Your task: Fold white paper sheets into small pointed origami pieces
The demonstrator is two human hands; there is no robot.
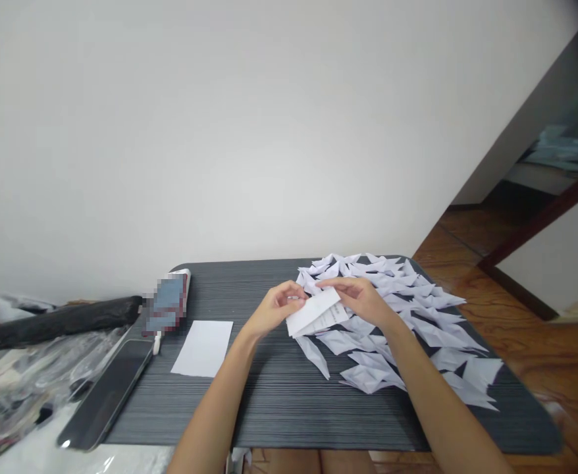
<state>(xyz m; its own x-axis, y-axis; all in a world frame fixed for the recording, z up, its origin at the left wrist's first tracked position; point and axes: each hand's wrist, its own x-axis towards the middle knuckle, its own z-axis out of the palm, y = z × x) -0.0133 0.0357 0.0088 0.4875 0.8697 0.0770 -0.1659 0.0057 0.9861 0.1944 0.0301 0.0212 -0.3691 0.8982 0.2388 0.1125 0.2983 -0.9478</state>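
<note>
Between my two hands is a folded sheet of paper [317, 311], white outside with printed lines showing on its inner layer. My left hand [282, 306] pinches its left end, thumb on top. At the upper right edge my right hand [361, 299] grips the sheet between thumb and fingers; some fingertips are hidden behind the paper. Just under and beyond the sheet spreads a heap of folded white paper pieces [392, 289] with pointed ends. One narrow folded piece [313, 357] lies below the held sheet.
The dark table [269, 408] stands against a white wall. A blank sheet [203, 349] lies left of my left arm. Farther left are a phone [108, 392], a white pen-like item [157, 343] and a blurred-out packet [168, 303]. Plastic bags [72, 368] lie beyond the left edge.
</note>
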